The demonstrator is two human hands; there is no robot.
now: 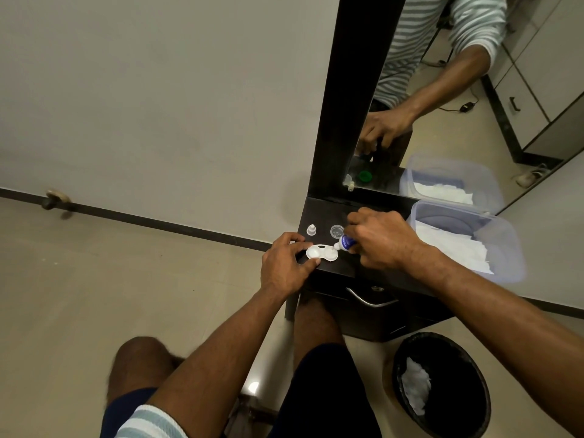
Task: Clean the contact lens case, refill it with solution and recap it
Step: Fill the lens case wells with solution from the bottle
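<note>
Glossy white plastic lens case (321, 253); dark, seemingly matt wooden tabletop (335, 210).

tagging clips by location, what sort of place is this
Probably a bedroom or dressing corner at home. A dark dressing table stands under a tall mirror, a drawer handle below its top. A bin sits on the tiled floor, and cabinets show in the reflection.

The left hand (286, 263) steadies the white lens case (321, 253) on the dark tabletop (319, 213); the right hand (384, 238) tips a solution bottle (345, 242) over it.
</note>
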